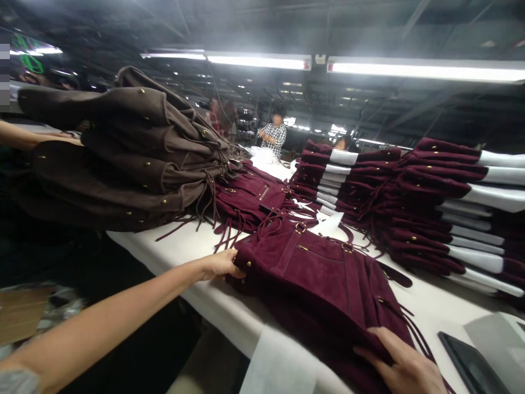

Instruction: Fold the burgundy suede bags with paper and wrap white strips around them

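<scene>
A maroon suede bag (315,268) with brass zips and rings lies across the table's front edge. My left hand (221,265) is closed on its left bottom corner, beside a small brass stud. At the lower right, my right hand (404,358) grips the near edge of the same bag, thumb on top and some fingers tucked under. Thin maroon cords hang off the bag's right side. Just behind it lies another maroon bag (252,197).
Brown bags (123,148) are piled at the left, with a person's forearm (36,135) beside them. Maroon bags with white paper bands (430,213) stand stacked at the right. A dark phone-like object (471,361) lies near the right front. A person in a checked shirt (275,134) stands behind.
</scene>
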`<state>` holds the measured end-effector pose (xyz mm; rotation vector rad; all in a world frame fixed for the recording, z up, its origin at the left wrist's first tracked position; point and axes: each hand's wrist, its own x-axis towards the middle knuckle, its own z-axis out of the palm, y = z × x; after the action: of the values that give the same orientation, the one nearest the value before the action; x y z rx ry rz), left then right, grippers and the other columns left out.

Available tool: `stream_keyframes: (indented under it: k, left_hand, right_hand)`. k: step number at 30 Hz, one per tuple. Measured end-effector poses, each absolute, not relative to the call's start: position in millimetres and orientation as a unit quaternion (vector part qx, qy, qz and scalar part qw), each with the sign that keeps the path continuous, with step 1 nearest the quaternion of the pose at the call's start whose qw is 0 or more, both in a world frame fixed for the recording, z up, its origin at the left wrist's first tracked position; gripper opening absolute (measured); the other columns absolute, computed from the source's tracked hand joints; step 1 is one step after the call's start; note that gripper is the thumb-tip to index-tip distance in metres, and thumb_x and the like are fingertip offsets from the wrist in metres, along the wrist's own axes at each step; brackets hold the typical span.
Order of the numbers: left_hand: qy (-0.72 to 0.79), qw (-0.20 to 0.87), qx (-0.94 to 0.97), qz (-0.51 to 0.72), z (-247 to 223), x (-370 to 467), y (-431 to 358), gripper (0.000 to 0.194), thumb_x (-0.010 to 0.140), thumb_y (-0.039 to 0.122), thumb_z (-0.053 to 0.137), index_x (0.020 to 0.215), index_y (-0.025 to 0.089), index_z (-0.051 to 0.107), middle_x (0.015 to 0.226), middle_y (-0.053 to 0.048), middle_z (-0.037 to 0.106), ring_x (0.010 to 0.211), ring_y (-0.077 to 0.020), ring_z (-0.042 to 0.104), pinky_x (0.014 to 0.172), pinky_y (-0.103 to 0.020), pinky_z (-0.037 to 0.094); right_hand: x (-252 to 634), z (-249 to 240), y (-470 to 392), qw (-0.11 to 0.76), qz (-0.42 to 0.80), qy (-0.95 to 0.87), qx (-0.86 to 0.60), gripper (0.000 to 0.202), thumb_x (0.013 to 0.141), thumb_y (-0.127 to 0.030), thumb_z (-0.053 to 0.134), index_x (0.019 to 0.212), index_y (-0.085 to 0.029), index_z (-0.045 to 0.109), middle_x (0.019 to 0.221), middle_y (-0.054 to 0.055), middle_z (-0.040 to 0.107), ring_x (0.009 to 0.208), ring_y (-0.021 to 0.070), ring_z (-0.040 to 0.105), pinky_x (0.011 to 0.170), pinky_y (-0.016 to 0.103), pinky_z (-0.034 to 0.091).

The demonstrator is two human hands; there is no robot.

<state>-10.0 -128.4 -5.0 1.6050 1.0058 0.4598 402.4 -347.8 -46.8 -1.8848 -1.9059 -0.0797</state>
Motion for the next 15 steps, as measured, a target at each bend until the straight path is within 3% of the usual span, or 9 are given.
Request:
stream_keyframes:
  k: [2,4,7,10,13,15]
  left_hand:
    - [0.448,0.545,0.686,0.178,-10.1,-10.0,-125.6,0.032,0.055,0.028,0.070,0.083,0.015,0.062,0.067,0.000,0.065,0.059,-0.0192,0.062,0.044,-0.023,0.043]
    - [0.470,0.516,0.695,0.174,-11.5,-12.8,-127.4,0.036,0.056,0.030,0.071,0.088,0.016,0.060,0.066,0.001,0.063,0.059,-0.0193,0.060,0.046,-0.025,0.044]
    - [0.495,0.334,0.765,0.242,0.2,-19.3,-142.3,0.051,0.061,0.031,0.075,0.107,0.016,0.057,0.093,-0.005,0.066,0.085,-0.0263,0.064,0.075,-0.039,0.055]
    - [0.401,0.052,0.847,0.345,21.2,-12.7,-168.8,0.063,0.076,0.034,0.072,0.130,0.017,0.046,0.130,-0.013,0.053,0.123,-0.0330,0.049,0.107,-0.052,0.040]
    - [0.261,-0.058,0.906,0.327,33.4,17.6,-191.6,0.071,0.085,0.039,0.067,0.144,0.018,0.033,0.145,-0.015,0.041,0.138,-0.0335,0.033,0.116,-0.054,0.027]
    - [0.219,-0.071,0.930,0.285,32.5,44.6,-197.1,0.080,0.081,0.044,0.072,0.144,0.016,0.032,0.143,-0.016,0.044,0.138,-0.0354,0.034,0.116,-0.056,0.025]
  right_hand:
    - [393.7,-44.0,-346.7,0.224,0.000,-0.676,-0.702,0.029,0.083,-0.059,0.061,0.092,-0.032,0.066,0.089,-0.002,0.071,0.079,0.0201,0.069,0.067,0.026,0.050]
    - [385.9,-37.4,-343.8,0.205,0.035,-0.671,-0.712,0.027,0.083,-0.057,0.062,0.092,-0.032,0.065,0.088,-0.004,0.071,0.080,0.0198,0.068,0.069,0.027,0.049]
    - [376.7,-22.6,-339.5,0.174,0.051,-0.665,-0.724,0.023,0.084,-0.053,0.063,0.093,-0.033,0.066,0.086,-0.006,0.071,0.080,0.0201,0.068,0.070,0.027,0.047]
    - [370.5,-10.5,-337.7,0.156,0.047,-0.666,-0.728,0.019,0.085,-0.049,0.064,0.091,-0.032,0.067,0.085,-0.006,0.071,0.080,0.0196,0.068,0.069,0.027,0.045]
    - [367.6,-6.7,-339.0,0.155,0.041,-0.665,-0.729,0.019,0.084,-0.048,0.065,0.090,-0.030,0.068,0.085,-0.005,0.071,0.079,0.0198,0.068,0.068,0.027,0.044]
    - [367.2,-7.6,-341.0,0.165,0.045,-0.666,-0.726,0.021,0.085,-0.049,0.063,0.091,-0.029,0.067,0.087,-0.004,0.071,0.081,0.0200,0.067,0.069,0.028,0.044]
